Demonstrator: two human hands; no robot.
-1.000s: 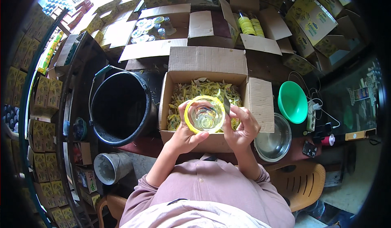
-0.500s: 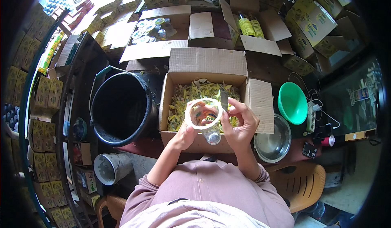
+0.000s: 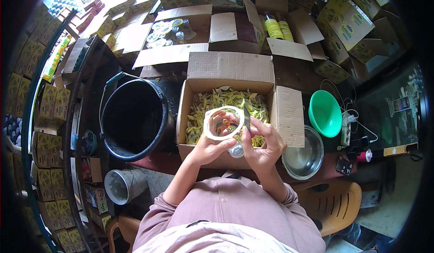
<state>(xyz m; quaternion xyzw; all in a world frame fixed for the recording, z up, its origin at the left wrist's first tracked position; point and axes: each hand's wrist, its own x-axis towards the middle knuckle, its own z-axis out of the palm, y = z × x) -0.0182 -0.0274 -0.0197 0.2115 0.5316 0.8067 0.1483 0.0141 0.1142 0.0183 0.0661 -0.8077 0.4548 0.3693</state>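
Note:
My left hand point(image 3: 209, 149) is wrapped round a clear plastic jar point(image 3: 224, 138) with a pale ring at its mouth. The jar tilts so that its mouth faces up, and a clear rounded end shows between my hands. In my right hand point(image 3: 264, 146), thumb and fingers pinch a thin dark flat strip point(image 3: 246, 115); it stands beside the jar's rim, and I cannot make out what it is. Under both hands lies an open cardboard box point(image 3: 230, 67) filled with small yellow wrapped pieces point(image 3: 203, 110).
Left of the box stands a large black bucket point(image 3: 110, 133), with a grey bucket point(image 3: 122, 187) below it. A green bowl point(image 3: 325, 113) and a clear bowl point(image 3: 309, 162) sit at the right. Farther back are open cartons with jars point(image 3: 165, 33) and yellow lids point(image 3: 275, 29).
The jar has shifted slightly left and up, and its mouth faces me more. The left thumb now lies across its side. The right hand has moved a little left with the strip.

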